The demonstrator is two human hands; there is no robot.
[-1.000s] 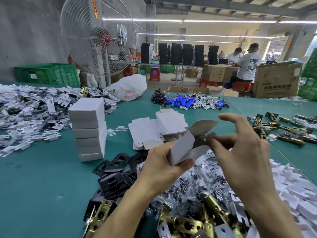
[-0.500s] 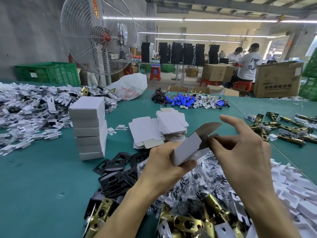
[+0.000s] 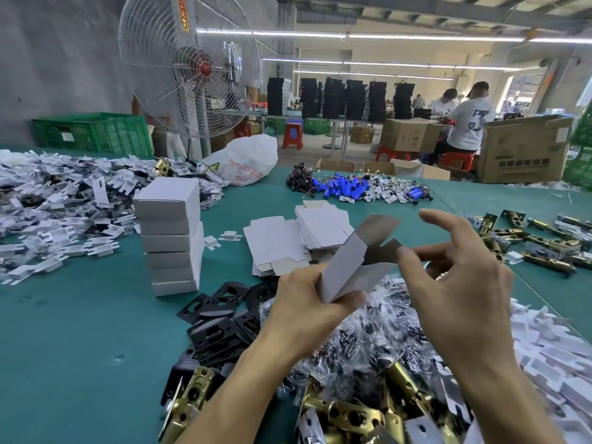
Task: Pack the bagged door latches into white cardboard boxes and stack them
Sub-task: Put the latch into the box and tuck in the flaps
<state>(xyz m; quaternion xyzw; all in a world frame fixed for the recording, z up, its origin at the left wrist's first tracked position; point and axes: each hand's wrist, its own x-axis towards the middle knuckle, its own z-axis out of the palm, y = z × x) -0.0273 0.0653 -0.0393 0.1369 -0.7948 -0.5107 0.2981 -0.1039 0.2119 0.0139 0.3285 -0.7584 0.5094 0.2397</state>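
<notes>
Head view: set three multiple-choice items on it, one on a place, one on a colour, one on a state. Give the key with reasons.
1. Where does the stack of closed white boxes stand, relative to the hands?
A. To their left, on the table
B. To their right
C. On the floor

2. What colour are the cylinders heaped at the table's far side?
A. Red
B. Blue
C. Yellow

3. In what state is the box that the left hand grips?
A. Closed at both ends
B. Pressed flat
C. Far end flaps open

Key:
1 A: the stack rises left of both hands on the teal cover.
2 B: the heap is bright blue.
3 C: two flaps stick out unfolded beside the right hand.
</notes>
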